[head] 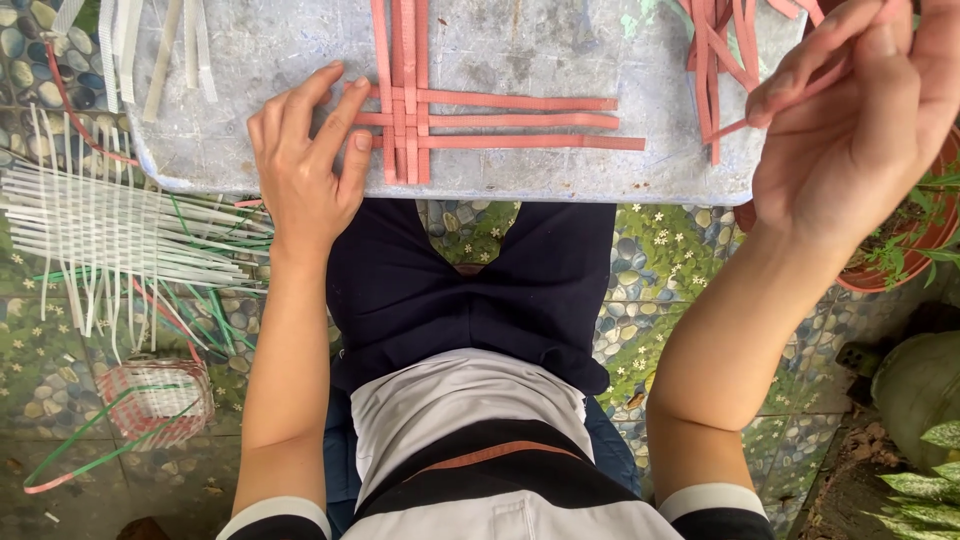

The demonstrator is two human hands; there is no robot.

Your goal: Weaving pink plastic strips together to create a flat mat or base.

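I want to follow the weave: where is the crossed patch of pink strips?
In the head view, the woven pink strips lie on the grey board, top centre, pinned under the left hand fingertips.

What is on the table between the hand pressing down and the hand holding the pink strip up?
In the head view, the woven pink strips lie between the left hand and the right hand, on the grey table. Past their ends the tabletop is bare until the loose pink strips.

Grey slab (300, 160) bears woven pink strips (480, 120) and white strips (160, 50).
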